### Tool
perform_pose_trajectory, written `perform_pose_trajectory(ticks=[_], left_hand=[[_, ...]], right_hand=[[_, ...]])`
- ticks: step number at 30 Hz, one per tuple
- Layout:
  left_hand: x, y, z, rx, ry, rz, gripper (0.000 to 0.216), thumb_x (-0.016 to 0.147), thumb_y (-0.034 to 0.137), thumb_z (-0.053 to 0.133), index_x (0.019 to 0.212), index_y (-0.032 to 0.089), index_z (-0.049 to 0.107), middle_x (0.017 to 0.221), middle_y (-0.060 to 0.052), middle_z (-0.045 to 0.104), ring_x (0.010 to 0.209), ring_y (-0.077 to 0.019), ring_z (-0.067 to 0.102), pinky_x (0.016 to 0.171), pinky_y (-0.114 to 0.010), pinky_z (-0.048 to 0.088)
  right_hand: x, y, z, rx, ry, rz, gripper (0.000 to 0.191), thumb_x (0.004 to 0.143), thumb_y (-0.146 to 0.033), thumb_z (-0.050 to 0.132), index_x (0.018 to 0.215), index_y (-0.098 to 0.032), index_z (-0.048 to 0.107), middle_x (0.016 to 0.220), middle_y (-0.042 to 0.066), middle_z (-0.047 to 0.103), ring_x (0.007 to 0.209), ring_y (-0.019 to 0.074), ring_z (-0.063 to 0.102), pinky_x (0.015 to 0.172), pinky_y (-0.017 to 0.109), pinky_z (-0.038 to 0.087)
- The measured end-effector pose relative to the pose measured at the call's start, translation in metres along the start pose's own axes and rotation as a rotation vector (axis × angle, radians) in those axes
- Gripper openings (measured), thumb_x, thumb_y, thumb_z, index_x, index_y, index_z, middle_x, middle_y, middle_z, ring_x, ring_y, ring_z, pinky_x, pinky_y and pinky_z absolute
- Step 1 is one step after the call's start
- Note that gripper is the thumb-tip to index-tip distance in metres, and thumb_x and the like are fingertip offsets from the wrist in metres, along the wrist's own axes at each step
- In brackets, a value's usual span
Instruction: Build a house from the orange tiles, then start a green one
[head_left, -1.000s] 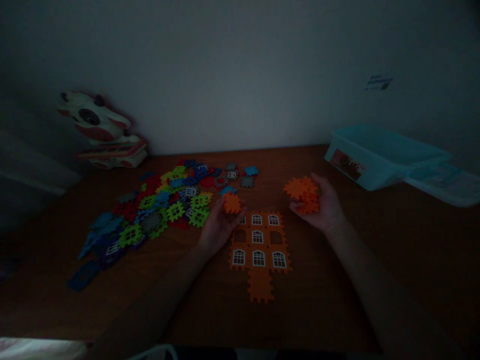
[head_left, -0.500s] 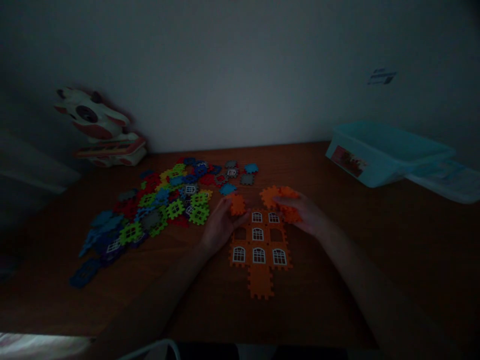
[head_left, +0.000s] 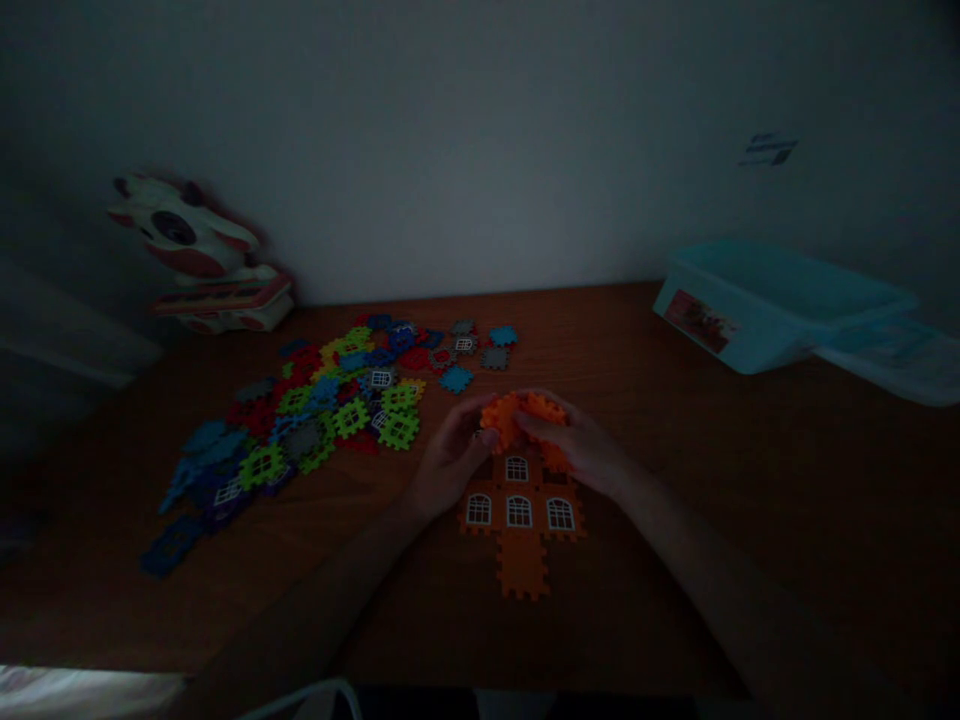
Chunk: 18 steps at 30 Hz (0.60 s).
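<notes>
Both hands are close together above the top of an orange panel (head_left: pixel 523 562) of interlocking building tiles that lies flat on the table, several of its tiles bearing white arched windows. My left hand (head_left: pixel 451 455) is closed, its thumb and fingers pinching an orange building tile (head_left: pixel 501 417). Gripped in my right hand (head_left: pixel 583 440) are more orange building tiles (head_left: pixel 546 408), touching or overlapping the left one; whether they are joined I cannot tell. The hands and held tiles cover the panel's upper row.
A heap of building tiles (head_left: pixel 351 418) in green, blue, red, yellow and grey spreads over the table's left half. A cow-shaped toy keyboard (head_left: pixel 217 260) stands at the back left. At the right are a turquoise plastic box (head_left: pixel 739 320) and a pale lid (head_left: pixel 892 365).
My hands have come together over the panel. The left hand's orange tile has moved right, and the right hand's tiles left and slightly nearer, so they now meet.
</notes>
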<state>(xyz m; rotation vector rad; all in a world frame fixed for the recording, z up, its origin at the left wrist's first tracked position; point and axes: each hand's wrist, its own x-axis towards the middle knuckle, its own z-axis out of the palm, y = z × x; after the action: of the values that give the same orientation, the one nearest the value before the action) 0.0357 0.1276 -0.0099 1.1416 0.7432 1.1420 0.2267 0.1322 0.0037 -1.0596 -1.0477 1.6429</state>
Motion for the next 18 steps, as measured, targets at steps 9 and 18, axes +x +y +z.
perform_pose_trajectory(ticks=[9, 18], left_hand=[[0.005, -0.003, -0.003, 0.014, 0.036, 0.034, 0.04, 0.078, 0.026, 0.08, 0.115, 0.025, 0.066, 0.119, -0.007, 0.07, 0.113, -0.0226, 0.065, 0.095, -0.034, 0.054], [0.004, -0.007, -0.003, 0.06, -0.006, 0.084, 0.036, 0.075, 0.021, 0.081, 0.11, 0.025, 0.07, 0.125, -0.007, 0.069, 0.112, -0.0226, 0.067, 0.094, -0.035, 0.056]], right_hand=[[-0.002, 0.007, 0.012, -0.195, 0.042, -0.15, 0.035, 0.081, -0.046, 0.073, 0.113, -0.033, 0.067, 0.116, 0.003, 0.07, 0.105, 0.0226, 0.067, 0.091, 0.04, 0.057], [0.0, 0.007, 0.011, -0.234, 0.057, -0.153, 0.032, 0.081, -0.048, 0.073, 0.107, -0.03, 0.068, 0.108, 0.004, 0.071, 0.098, 0.0219, 0.068, 0.085, 0.038, 0.057]])
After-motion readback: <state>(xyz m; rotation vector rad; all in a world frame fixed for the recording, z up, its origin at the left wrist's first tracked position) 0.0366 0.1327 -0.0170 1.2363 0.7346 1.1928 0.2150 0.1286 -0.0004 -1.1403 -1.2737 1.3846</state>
